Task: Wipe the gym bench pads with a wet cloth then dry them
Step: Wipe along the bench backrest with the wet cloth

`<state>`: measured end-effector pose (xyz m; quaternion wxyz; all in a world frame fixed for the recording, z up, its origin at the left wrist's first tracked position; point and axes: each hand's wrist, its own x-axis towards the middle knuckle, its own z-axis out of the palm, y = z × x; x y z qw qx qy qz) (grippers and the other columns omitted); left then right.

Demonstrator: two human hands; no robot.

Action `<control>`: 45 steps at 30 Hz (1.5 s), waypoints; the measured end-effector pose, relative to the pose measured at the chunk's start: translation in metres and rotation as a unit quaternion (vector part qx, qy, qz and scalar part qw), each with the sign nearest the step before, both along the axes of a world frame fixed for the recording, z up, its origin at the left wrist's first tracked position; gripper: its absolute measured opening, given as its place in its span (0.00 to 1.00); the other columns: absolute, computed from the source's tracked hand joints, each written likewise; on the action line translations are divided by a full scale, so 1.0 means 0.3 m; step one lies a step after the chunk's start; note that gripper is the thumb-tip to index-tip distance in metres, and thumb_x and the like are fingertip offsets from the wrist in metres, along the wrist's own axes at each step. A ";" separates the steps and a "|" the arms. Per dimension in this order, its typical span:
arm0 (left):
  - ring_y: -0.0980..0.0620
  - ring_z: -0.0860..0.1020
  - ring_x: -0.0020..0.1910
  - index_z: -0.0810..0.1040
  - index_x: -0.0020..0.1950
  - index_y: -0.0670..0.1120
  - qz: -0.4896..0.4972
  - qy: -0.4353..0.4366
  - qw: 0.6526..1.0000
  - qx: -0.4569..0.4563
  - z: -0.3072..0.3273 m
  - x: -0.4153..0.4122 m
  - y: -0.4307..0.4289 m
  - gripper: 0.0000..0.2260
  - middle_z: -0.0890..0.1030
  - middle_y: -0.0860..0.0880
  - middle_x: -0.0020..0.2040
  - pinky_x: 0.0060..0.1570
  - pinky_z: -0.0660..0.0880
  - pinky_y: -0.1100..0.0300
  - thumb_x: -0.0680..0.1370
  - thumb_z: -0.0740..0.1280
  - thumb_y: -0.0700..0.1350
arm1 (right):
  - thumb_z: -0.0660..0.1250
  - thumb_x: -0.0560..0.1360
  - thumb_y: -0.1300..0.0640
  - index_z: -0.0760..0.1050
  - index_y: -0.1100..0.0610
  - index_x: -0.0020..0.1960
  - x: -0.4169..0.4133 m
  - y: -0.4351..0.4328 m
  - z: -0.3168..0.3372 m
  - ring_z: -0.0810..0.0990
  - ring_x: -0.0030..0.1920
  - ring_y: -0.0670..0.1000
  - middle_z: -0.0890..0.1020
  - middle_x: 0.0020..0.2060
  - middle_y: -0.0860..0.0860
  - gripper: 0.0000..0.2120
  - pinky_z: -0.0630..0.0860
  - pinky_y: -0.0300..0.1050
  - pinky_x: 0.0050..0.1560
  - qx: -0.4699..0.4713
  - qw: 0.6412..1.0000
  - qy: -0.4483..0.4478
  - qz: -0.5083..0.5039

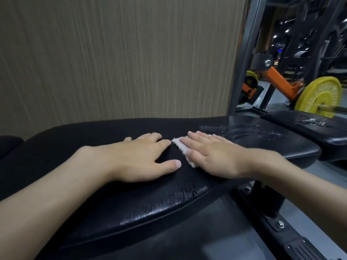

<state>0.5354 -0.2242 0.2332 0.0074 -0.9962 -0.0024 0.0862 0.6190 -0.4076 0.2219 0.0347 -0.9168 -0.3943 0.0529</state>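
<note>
A long black bench pad (131, 199) runs across the view, its near edge cracked and shiny. My left hand (142, 160) rests flat on the pad with fingers spread. Just to its right, my right hand (210, 156) presses a small white cloth (178, 143) flat onto the pad; only the cloth's left edge shows past the fingers. Beyond the right hand a second black pad (262, 139) carries water droplets and wet streaks. A mirror on the right reflects the pads.
A wood-grain wall panel (112, 57) stands right behind the bench. The mirror (293, 53) on the right shows orange machine arms and a yellow weight plate (323, 96). The bench's black metal base frame (277, 224) with bolts lies at the lower right on grey floor.
</note>
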 end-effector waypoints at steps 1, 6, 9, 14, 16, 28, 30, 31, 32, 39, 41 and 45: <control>0.56 0.47 0.79 0.49 0.81 0.55 -0.002 0.004 1.000 0.004 0.002 0.006 -0.003 0.36 0.48 0.54 0.81 0.76 0.52 0.44 0.76 0.47 0.71 | 0.41 0.84 0.43 0.46 0.42 0.80 0.050 0.022 -0.002 0.43 0.79 0.47 0.48 0.81 0.47 0.25 0.41 0.50 0.77 0.004 1.000 0.003 -0.008; 0.56 0.47 0.79 0.47 0.80 0.58 -0.002 0.027 1.000 0.017 0.016 0.038 -0.028 0.37 0.47 0.56 0.80 0.76 0.52 0.45 0.74 0.46 0.72 | 0.42 0.82 0.39 0.50 0.41 0.79 0.337 0.137 -0.028 0.48 0.80 0.52 0.53 0.80 0.50 0.27 0.45 0.56 0.77 0.018 0.998 0.007 -0.052; 0.56 0.45 0.79 0.44 0.80 0.61 -0.003 0.035 0.999 0.009 0.007 0.053 -0.066 0.37 0.47 0.56 0.80 0.77 0.48 0.43 0.73 0.44 0.73 | 0.40 0.79 0.36 0.52 0.42 0.79 0.491 0.185 -0.039 0.50 0.79 0.51 0.56 0.79 0.49 0.30 0.46 0.60 0.76 0.016 0.997 0.011 -0.075; 0.53 0.40 0.79 0.42 0.80 0.58 0.005 0.024 0.999 0.023 -0.017 0.074 -0.117 0.37 0.42 0.55 0.81 0.77 0.45 0.42 0.74 0.43 0.71 | 0.38 0.79 0.36 0.49 0.44 0.80 0.570 0.199 -0.052 0.47 0.80 0.52 0.52 0.80 0.48 0.31 0.44 0.60 0.76 0.009 0.996 0.021 -0.089; 0.53 0.40 0.79 0.42 0.80 0.58 0.012 0.016 1.000 0.024 -0.022 0.076 -0.127 0.37 0.42 0.54 0.81 0.77 0.44 0.43 0.73 0.42 0.72 | 0.38 0.79 0.37 0.47 0.44 0.80 0.537 0.175 -0.061 0.46 0.80 0.53 0.51 0.80 0.49 0.31 0.42 0.58 0.77 0.011 0.997 0.022 -0.073; 0.53 0.44 0.80 0.49 0.79 0.52 0.038 0.006 0.999 0.038 0.016 0.074 -0.188 0.42 0.47 0.52 0.81 0.76 0.51 0.44 0.69 0.37 0.71 | 0.29 0.73 0.41 0.50 0.50 0.79 0.088 -0.224 -0.071 0.49 0.79 0.55 0.53 0.80 0.54 0.38 0.47 0.57 0.77 0.033 0.992 -0.079 0.096; 0.54 0.44 0.80 0.50 0.79 0.52 0.042 0.002 0.999 0.030 0.016 0.084 -0.199 0.41 0.48 0.52 0.81 0.76 0.51 0.44 0.70 0.38 0.70 | 0.34 0.76 0.42 0.56 0.52 0.79 0.071 -0.260 -0.079 0.55 0.78 0.57 0.59 0.78 0.56 0.35 0.52 0.59 0.76 0.053 0.990 -0.087 0.101; 0.54 0.44 0.79 0.51 0.79 0.52 0.045 -0.005 0.999 0.023 0.012 0.087 -0.203 0.40 0.48 0.52 0.81 0.76 0.50 0.43 0.70 0.39 0.70 | 0.36 0.78 0.42 0.58 0.53 0.79 0.069 -0.269 -0.079 0.57 0.78 0.58 0.61 0.78 0.56 0.34 0.53 0.59 0.76 0.063 0.989 -0.086 0.099; 0.55 0.44 0.79 0.51 0.79 0.53 0.050 -0.014 0.999 0.012 0.001 0.086 -0.205 0.39 0.48 0.53 0.81 0.76 0.50 0.43 0.71 0.39 0.69 | 0.36 0.77 0.42 0.58 0.52 0.79 0.068 -0.273 -0.079 0.56 0.78 0.57 0.60 0.78 0.56 0.34 0.52 0.59 0.76 0.064 0.990 -0.079 0.101; 0.53 0.40 0.79 0.46 0.80 0.56 0.050 -0.020 0.999 0.001 -0.025 0.114 -0.194 0.41 0.44 0.53 0.81 0.76 0.47 0.39 0.69 0.36 0.71 | 0.30 0.74 0.38 0.44 0.46 0.80 0.223 -0.163 -0.047 0.43 0.80 0.51 0.47 0.81 0.50 0.36 0.43 0.56 0.77 0.010 0.998 -0.031 0.053; 0.51 0.39 0.79 0.43 0.80 0.58 0.046 -0.007 0.999 0.007 -0.030 0.132 -0.196 0.40 0.41 0.52 0.81 0.75 0.46 0.37 0.69 0.35 0.72 | 0.38 0.81 0.41 0.45 0.45 0.80 0.320 -0.101 -0.048 0.43 0.80 0.51 0.47 0.81 0.50 0.29 0.42 0.57 0.77 -0.003 1.000 -0.012 0.027; 0.47 0.39 0.80 0.40 0.79 0.60 0.044 0.003 0.999 0.024 -0.034 0.161 -0.203 0.37 0.40 0.51 0.81 0.73 0.46 0.34 0.71 0.38 0.72 | 0.42 0.82 0.43 0.46 0.46 0.80 0.493 0.003 -0.036 0.42 0.80 0.52 0.47 0.81 0.51 0.27 0.41 0.58 0.77 -0.015 1.000 0.013 -0.018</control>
